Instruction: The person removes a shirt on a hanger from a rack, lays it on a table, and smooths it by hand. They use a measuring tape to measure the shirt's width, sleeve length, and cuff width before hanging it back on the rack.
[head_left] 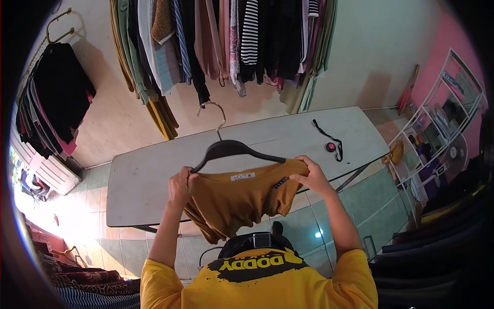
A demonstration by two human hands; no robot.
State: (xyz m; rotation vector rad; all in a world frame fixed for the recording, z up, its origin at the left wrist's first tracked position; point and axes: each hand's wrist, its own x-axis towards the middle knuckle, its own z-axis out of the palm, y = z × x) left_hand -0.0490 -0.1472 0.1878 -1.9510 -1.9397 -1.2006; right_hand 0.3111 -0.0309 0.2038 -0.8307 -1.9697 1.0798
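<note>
A mustard-brown garment (231, 201) hangs on a black hanger (231, 149) with a metal hook, held up in front of my body over the near edge of the white table (139, 175). My left hand (181, 186) grips the garment's shoulder at the left end of the hanger. At the other shoulder, my right hand (311, 177) pinches the cloth near the hanger's right end, thumb on top. A white label shows at the neckline, and a short dark strip lies beside it. The lower part of the garment hangs in folds.
A black strap with a round pink-centred object (330, 147) lies on the table's right side. Clothes (249, 36) hang above the table's back edge, and dark garments (62, 87) hang at left. A white metal rack (427, 113) stands at right. More clothes (92, 286) are at lower left.
</note>
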